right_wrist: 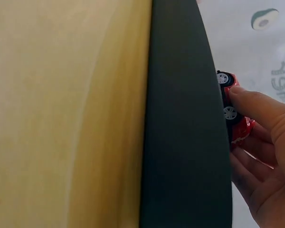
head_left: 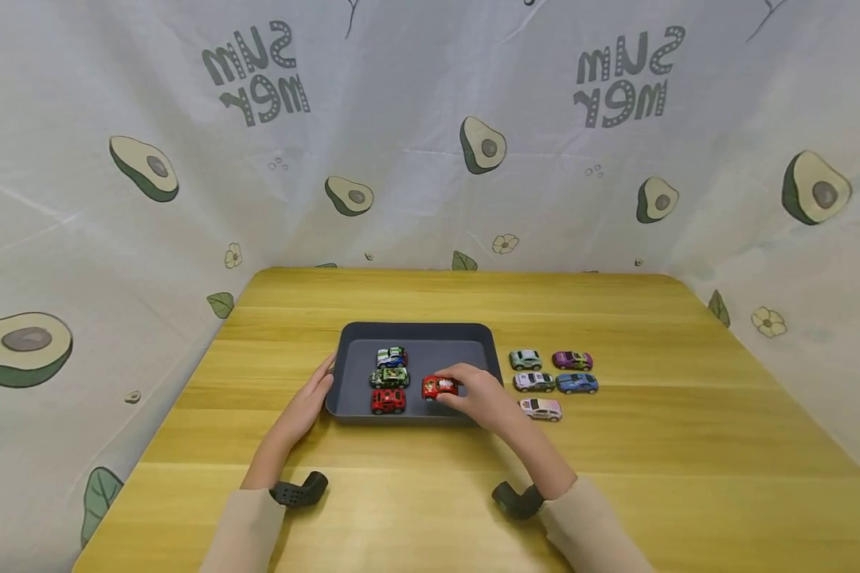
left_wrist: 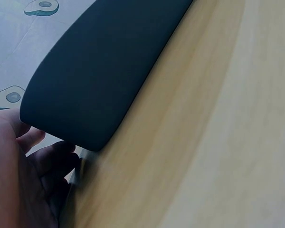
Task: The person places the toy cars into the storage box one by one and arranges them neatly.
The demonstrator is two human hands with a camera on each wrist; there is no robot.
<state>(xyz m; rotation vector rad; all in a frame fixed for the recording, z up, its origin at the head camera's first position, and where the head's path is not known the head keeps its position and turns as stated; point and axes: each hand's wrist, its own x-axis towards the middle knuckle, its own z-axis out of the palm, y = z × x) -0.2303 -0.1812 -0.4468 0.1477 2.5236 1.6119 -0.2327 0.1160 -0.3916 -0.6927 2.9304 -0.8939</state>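
Note:
Between the thumb and fingers of my right hand (head_left: 480,395) is a red toy car (head_left: 439,387), held over the right half of a dark grey tray (head_left: 444,330). The right wrist view shows the same red car (right_wrist: 232,111) on its side-on wheels, pinched just beyond the tray's wall (right_wrist: 185,118). My left hand (head_left: 304,410) rests against the tray's left side, its fingers at the outer corner (left_wrist: 95,137). In the tray, left of the held car, stand a white, blue and green car (head_left: 392,357), a green patterned car (head_left: 390,377) and another red car (head_left: 388,401).
Right of the tray stand several toy cars on the wooden table (head_left: 688,446): mint green (head_left: 525,360), purple (head_left: 572,360), white (head_left: 533,382), blue (head_left: 577,383) and white-pink (head_left: 541,409). A printed avocado curtain (head_left: 416,95) surrounds the table's back and sides.

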